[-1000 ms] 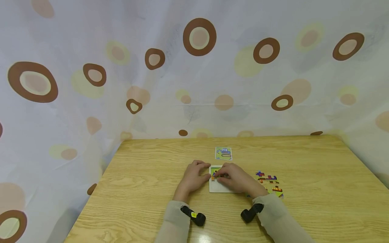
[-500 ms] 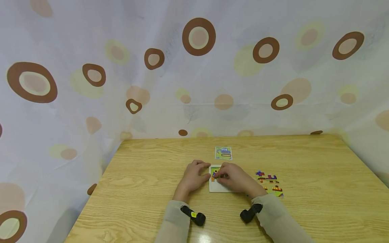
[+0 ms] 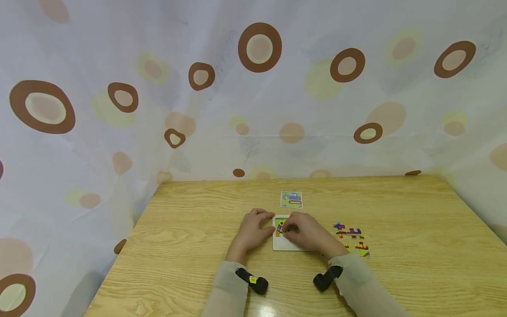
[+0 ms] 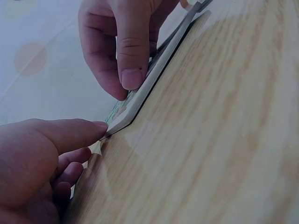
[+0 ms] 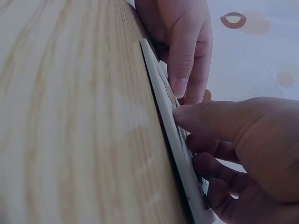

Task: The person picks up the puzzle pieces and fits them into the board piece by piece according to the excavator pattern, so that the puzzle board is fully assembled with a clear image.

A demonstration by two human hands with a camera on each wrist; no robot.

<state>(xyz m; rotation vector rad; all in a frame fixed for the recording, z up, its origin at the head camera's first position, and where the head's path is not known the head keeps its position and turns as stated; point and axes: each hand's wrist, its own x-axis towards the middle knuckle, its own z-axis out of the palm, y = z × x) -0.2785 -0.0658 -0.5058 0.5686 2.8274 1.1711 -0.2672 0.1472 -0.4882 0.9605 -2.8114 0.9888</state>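
A white square puzzle tray (image 3: pixel 291 246) lies on the table, its upper left part filled with green, yellow, purple and orange puzzle pieces (image 3: pixel 279 228). My left hand (image 3: pixel 254 228) rests at the tray's left side, thumb and index finger apart, both tips at its edge; in the left wrist view the left thumb (image 4: pixel 84 131) touches the corner. Over the tray, my right hand (image 3: pixel 304 230) has bent fingers, with thumb and fingertips down at the pieces. The right thumb (image 5: pixel 198 116) lies on the tray in the right wrist view. I cannot tell whether it pinches a piece.
Several loose puzzle pieces (image 3: pixel 354 233) lie right of the tray, partly behind my right forearm. Beyond the tray is a picture card (image 3: pixel 291 200) with an excavator on it. A patterned curtain (image 3: pixel 260 101) hangs behind the wooden table (image 3: pixel 190 220).
My right fingertips have shifted slightly to the right over the tray, uncovering more of the purple and orange pieces. My left hand has stayed at the tray's edge.
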